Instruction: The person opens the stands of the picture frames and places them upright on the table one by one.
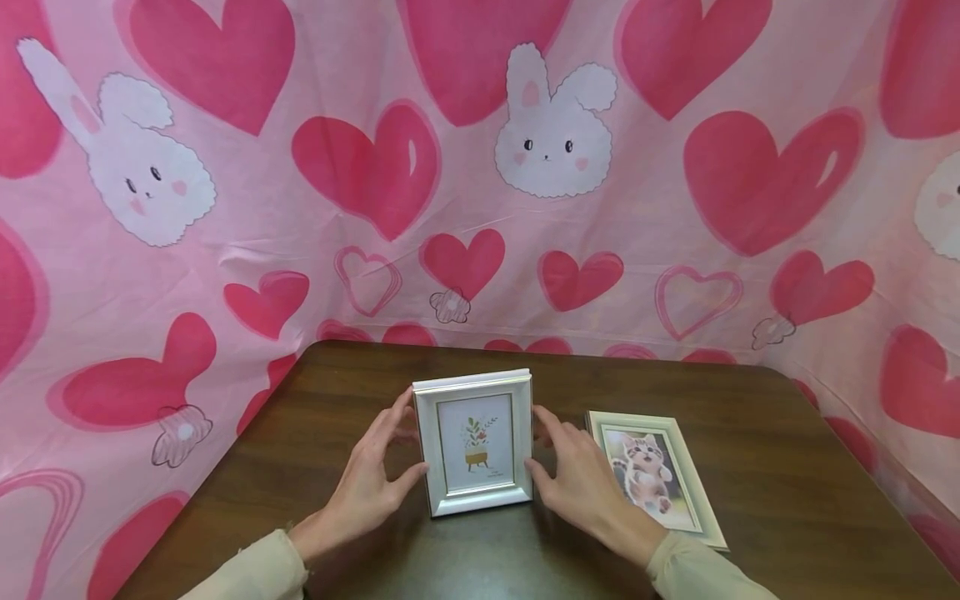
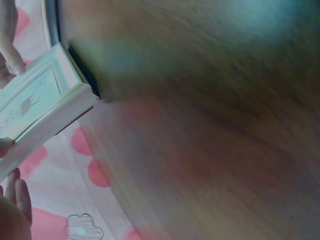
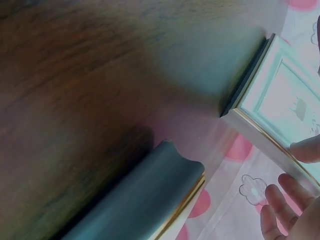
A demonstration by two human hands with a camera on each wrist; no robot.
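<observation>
A white picture frame (image 1: 445, 500) with a potted-plant print stands upright on the table, leaning slightly back. My left hand (image 1: 369, 467) grips its left side, thumb at the front edge and fingers along the side toward the back. On the opposite side my right hand (image 1: 581, 483) holds it in the same way, thumb on the front edge. In the right wrist view, the right thumb (image 3: 306, 149) presses the front of the moulding, with the other fingers by its side. The frame's back is hidden.
A second, cream picture frame (image 1: 693, 467) with a kitten photo lies flat on the dark wooden table (image 1: 360, 379), just right of my right forearm. A pink cloth (image 1: 465, 208) with hearts and rabbits hangs behind the table and along its sides.
</observation>
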